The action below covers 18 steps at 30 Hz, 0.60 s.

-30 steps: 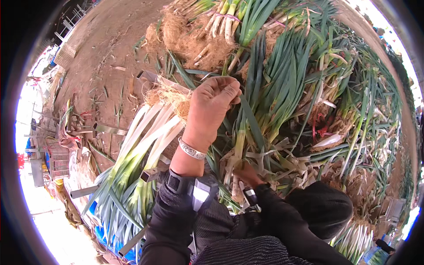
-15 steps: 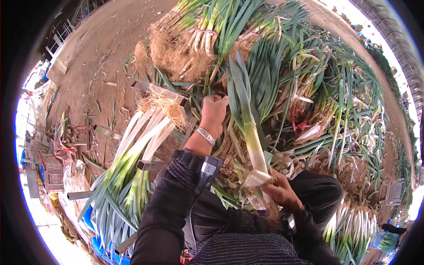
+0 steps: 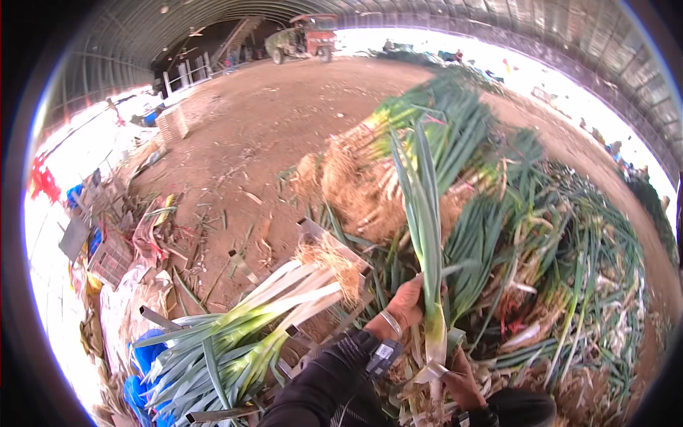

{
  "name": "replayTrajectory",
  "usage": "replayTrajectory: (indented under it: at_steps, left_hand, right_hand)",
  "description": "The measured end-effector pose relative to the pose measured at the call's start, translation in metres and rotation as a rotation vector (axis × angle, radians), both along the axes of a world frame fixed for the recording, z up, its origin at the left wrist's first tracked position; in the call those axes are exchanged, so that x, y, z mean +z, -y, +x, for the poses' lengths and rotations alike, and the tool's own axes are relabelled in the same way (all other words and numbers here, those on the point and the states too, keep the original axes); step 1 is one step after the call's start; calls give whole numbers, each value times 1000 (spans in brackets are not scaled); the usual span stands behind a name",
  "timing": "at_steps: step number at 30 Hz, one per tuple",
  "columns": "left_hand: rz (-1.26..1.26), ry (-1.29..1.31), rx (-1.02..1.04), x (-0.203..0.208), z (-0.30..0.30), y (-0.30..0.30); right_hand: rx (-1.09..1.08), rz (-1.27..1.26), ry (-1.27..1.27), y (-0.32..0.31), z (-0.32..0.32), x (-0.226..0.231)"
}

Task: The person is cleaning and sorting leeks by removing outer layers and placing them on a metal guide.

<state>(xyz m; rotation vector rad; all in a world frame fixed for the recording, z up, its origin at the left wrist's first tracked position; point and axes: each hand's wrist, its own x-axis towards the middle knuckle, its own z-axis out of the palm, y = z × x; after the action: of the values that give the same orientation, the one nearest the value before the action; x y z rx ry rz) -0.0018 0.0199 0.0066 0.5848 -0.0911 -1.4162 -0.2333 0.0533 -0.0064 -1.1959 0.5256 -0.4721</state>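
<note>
A long leek [image 3: 435,331] stands nearly upright in front of me, its green leaves pointing away and its pale root end toward me. My left hand [image 3: 407,302], with a silver bracelet at the wrist, is closed round it where the leaves begin. Lower down, my right hand [image 3: 462,381] grips the pale shaft near the root end. A loose strip of outer skin [image 3: 431,372] curls off the shaft beside my right fingers. To the left, several trimmed leeks [image 3: 274,299] lie across a metal frame [image 3: 331,238], roots toward the middle.
Tied leek bundles [image 3: 356,178] with brown roots are piled ahead. A large heap of loose leeks [image 3: 569,249] spreads to the right. Crates and sacking [image 3: 117,260] lie at the far left. A red vehicle [image 3: 316,34] stands on the dirt floor [image 3: 235,135] under the arched roof.
My view has tilted up, showing the roof and vehicle. My left hand has come from beside the root pile onto the leek. My right hand keeps its hold low on the leek.
</note>
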Motion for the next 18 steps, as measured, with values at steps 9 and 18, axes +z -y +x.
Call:
replayTrajectory:
  at_steps: [9,18]
  left_hand:
    - [83,11,116,-15,42,8]
    - [19,21,88,1,48,10]
  right_hand:
    - [-235,-818,-163,10,57,-8]
    - [-504,-193,193,-7,48,27]
